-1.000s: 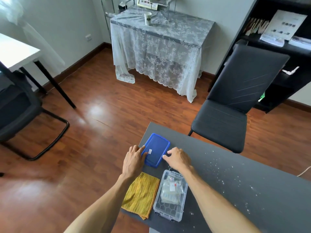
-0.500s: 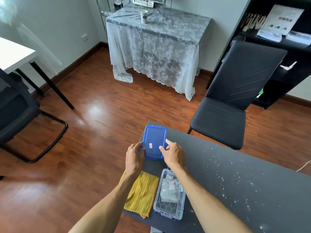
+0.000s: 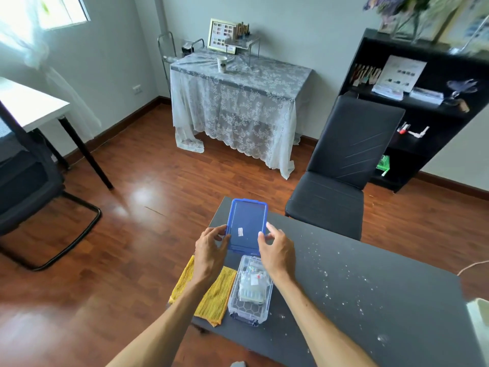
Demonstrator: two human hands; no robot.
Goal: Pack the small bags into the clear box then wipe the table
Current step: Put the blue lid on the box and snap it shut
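The clear box (image 3: 250,304) stands uncovered on the dark table (image 3: 344,300) with the small bags (image 3: 251,284) inside it. Just beyond it I hold the blue lid (image 3: 247,225) lifted and tilted, one long edge in each hand. My left hand (image 3: 210,251) pinches its left edge and my right hand (image 3: 277,250) grips its right edge. A yellow cloth (image 3: 211,298) lies flat at the table's left end, partly under my left forearm.
White crumbs (image 3: 341,276) are scattered over the table's middle and right. A black chair (image 3: 338,168) stands behind the table, a lace-covered table (image 3: 238,102) farther back, a black shelf (image 3: 412,102) at right. The table's left edge drops to wooden floor.
Both hands picked the blue lid up off the table and turned it lengthwise above the far end of the clear box. The view tilted upward.
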